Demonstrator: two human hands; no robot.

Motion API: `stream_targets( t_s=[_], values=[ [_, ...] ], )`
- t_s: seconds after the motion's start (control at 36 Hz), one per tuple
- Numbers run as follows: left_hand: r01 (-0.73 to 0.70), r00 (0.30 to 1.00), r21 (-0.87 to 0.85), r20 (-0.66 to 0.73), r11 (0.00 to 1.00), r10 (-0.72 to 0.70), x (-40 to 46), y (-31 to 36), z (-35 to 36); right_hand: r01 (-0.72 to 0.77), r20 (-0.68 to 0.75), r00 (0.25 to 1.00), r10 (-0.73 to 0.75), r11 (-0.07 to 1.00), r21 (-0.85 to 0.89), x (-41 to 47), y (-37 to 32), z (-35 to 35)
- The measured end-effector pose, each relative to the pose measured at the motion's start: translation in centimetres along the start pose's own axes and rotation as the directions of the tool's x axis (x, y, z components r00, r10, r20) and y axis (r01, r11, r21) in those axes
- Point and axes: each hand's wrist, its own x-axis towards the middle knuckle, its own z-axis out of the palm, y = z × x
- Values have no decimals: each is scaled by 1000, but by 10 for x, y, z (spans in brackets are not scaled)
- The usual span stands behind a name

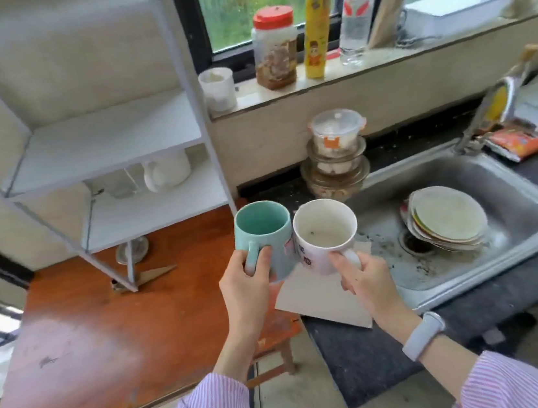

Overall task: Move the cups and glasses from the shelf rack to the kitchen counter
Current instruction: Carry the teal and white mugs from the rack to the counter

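Note:
My left hand (248,282) grips the handle of a teal mug (262,230), held upright in the air. My right hand (362,275) grips the handle of a white printed mug (323,231) right beside it; the two mugs touch. Both hang over the left edge of the dark kitchen counter (363,345), above a sheet of white board (317,303). On the white shelf rack (107,139) to the left, a white mug (167,170) and a clear glass (119,185) stand on the lower shelf.
The rack stands on a brown wooden table (89,327). A steel sink (466,223) holds stacked plates (445,216). Stacked food containers (336,155) sit behind the sink's left corner. Jars and bottles line the windowsill (312,73). A wooden stool (277,338) stands below my hands.

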Motion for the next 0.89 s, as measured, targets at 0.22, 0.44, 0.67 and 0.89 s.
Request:
stream_targets(
  t_s=[0.22,0.44,0.67,0.89],
  values=[
    [-56,957,-65,282,996,73,-78,58,152,-30,-312,949,34,999,16,-26,34,-173],
    [-124,856,-128,488,984,171,-185,122,304,-66,-545,837,56,998,2,-68,55,-355],
    [-181,689,-197,674,964,267,-275,190,435,-108,-761,646,64,994,-9,-101,69,-504],
    [-226,463,-314,798,922,385,-351,261,569,-92,-888,448,99,994,65,-120,63,-638]
  ],
)
